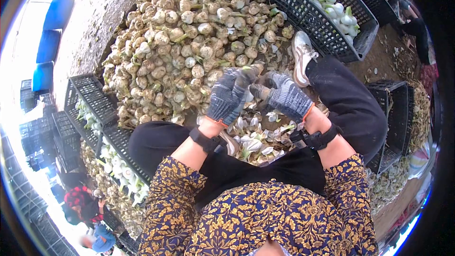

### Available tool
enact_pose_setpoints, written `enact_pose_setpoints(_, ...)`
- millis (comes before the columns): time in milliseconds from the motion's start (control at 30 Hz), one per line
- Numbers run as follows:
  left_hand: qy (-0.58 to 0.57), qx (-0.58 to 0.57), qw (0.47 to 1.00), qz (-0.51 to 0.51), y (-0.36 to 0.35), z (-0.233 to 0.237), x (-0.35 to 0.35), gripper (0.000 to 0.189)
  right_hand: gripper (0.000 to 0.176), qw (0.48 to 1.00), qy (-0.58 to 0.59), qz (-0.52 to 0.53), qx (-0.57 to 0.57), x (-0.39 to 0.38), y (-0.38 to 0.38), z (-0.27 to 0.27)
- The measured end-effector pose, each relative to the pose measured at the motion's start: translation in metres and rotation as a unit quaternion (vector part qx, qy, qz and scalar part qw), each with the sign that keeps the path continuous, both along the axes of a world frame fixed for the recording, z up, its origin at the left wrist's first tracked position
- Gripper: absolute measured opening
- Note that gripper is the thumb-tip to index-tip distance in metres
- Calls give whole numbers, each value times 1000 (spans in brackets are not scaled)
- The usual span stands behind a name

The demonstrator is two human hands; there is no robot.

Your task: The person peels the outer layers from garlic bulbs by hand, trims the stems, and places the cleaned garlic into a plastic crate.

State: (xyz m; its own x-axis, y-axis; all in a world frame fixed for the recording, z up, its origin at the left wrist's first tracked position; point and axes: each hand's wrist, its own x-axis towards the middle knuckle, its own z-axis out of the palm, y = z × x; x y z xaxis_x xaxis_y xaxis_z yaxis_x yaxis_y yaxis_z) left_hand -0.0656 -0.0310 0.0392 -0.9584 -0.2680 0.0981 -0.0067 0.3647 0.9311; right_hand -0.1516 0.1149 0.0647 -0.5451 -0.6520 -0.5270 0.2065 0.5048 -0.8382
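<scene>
My left hand (226, 96), in a grey knit glove, is closed in front of me. A pale part of a garlic bulb (249, 96) shows at its inner edge, mostly hidden by the fingers. Close beside it, my right hand (286, 96) wears a matching glove with dirty fingertips. Its fingers are bent inward toward the left hand, and what they pinch is too small and blurred to make out. Beyond both hands rises a large heap of soil-stained garlic bulbs (185, 42). Loose white garlic skins (253, 140) lie on the ground below the hands, between my legs.
A black crate (322, 33) with clean white garlic stands at the upper right, beside my shoe (302, 57). More crates line the left, one holding white garlic (124, 170). Another black crate (386, 123) is at the right. Other people (83, 204) are at the lower left.
</scene>
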Motion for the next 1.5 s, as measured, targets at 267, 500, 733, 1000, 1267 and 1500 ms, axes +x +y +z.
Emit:
enact_pose_setpoints(267,-176,175,968,37,3,25,-4,38,26,980,196,-21,3,1,4,-7)
enact_pose_setpoints(500,-93,147,981,83,5,-14,-1,31,16,956,217,-146,-134,6,-1,-6)
enact_pose_setpoints(733,-132,404,885,190,2,-8,-11,27,18,925,201,-232,-224,7,-3,-8)
enact_pose_setpoints(1000,-142,596,752,245,-5,-2,-18,29,21,915,5,-270,-300,0,5,8)
enact_pose_setpoints(1267,-125,623,725,266,-18,-17,-11,34,27,960,34,232,-151,2,15,27)
enact_pose_setpoints(1500,-262,599,690,310,-21,-42,-19,37,37,902,243,358,12,45,18,9)
